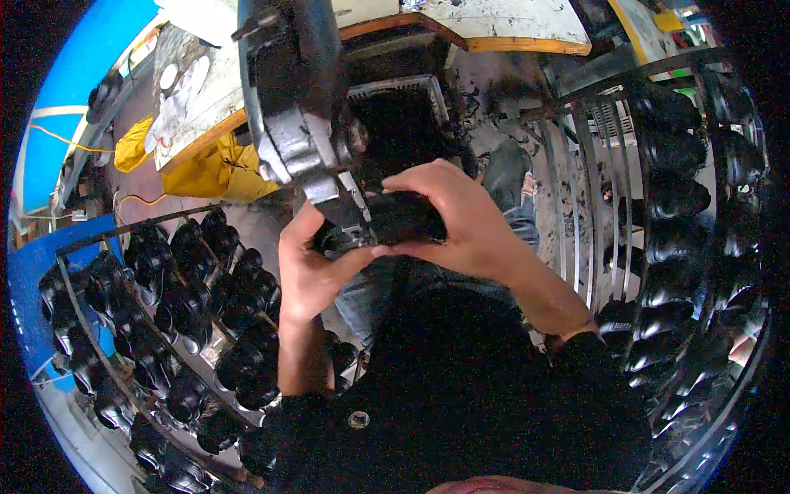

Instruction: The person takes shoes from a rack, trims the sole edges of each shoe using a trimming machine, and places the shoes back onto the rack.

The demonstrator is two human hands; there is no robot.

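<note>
A black shoe (411, 217) is gripped between both hands under the head of a dark machine (298, 146). My left hand (311, 267) wraps the shoe's left end, with the thumb along its near edge. My right hand (461, 218) holds the other end, fingers over the far side and thumb on the near side. The machine's narrow metal tip (355, 202) comes down at the left part of the shoe, close to my left fingers. The exact contact point is too dark to make out.
A rack (107, 346) of several black shoes stands at my left, and another shoe rack (716, 206) at my right. Beyond my hands is a dark crate (436, 89). White-topped tables (510, 25) and a yellow sack (226, 173) lie farther off. Scraps litter the floor.
</note>
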